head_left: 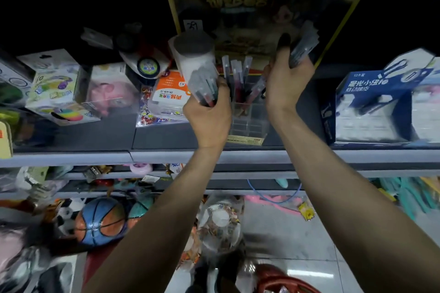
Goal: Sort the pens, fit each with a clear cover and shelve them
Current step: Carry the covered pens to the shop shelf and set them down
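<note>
My left hand (209, 114) grips a bundle of pens in clear covers (204, 85), held up over the grey shelf (166, 157). My right hand (288, 83) grips another bundle of covered pens (303, 47), raised higher and to the right. Between the hands stands a clear acrylic pen holder (247, 121) on the shelf, with several covered pens (237, 74) upright in it. The fingers hide the lower ends of both bundles.
A white cylinder tub (194, 54) stands just behind my left hand. A yellow-framed toy box (262, 14) leans at the back. A blue eraser box (371, 102) sits to the right, toy boxes (59, 93) to the left. Basketballs (101, 220) lie below.
</note>
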Tool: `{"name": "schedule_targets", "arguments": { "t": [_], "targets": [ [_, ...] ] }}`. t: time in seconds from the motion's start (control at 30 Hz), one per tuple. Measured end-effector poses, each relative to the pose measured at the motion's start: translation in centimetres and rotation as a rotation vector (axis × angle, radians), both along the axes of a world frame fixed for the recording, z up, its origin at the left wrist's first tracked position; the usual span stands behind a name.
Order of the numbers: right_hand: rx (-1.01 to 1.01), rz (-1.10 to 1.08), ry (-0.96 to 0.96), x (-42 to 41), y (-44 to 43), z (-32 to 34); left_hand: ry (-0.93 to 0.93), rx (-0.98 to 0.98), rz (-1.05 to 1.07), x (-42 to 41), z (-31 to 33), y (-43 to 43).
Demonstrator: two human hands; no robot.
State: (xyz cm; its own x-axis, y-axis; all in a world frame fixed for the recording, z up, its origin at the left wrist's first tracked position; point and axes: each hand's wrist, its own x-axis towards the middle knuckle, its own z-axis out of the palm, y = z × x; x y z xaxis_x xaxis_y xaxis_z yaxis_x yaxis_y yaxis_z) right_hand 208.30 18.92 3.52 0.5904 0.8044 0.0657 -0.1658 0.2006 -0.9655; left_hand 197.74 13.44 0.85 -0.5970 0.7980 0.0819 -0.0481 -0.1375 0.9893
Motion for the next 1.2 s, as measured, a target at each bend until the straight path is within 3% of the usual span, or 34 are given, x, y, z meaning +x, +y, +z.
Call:
{"name": "schedule_targets", "arguments": {
  "t": [0.17,0.33,0.57,0.9,1.2],
  "targets": [
    [0.037,0.038,-0.089,0.2,0.0,-0.7,0.162,0.026,-0.004,-0.1,-1.0,-0.3],
    [0.023,0.098,-0.138,0.4,-0.5,-1.5,0.201,0.050,-0.026,-0.1,-1.1,-0.4],
    [0.018,0.114,-0.207,0.7,-1.3,-1.0,0.186,0.158,-0.058,0.0,-0.4,-0.7],
    [-0.018,0.210,-0.285,1.3,-3.1,-1.7,0.179,0.146,-0.051,0.0,-0.1,-1.4],
    [-0.231,0.415,-0.397,2.9,-5.7,-1.7,0.147,0.085,-0.187,-0.7,0.4,-2.7]
  ]
}}
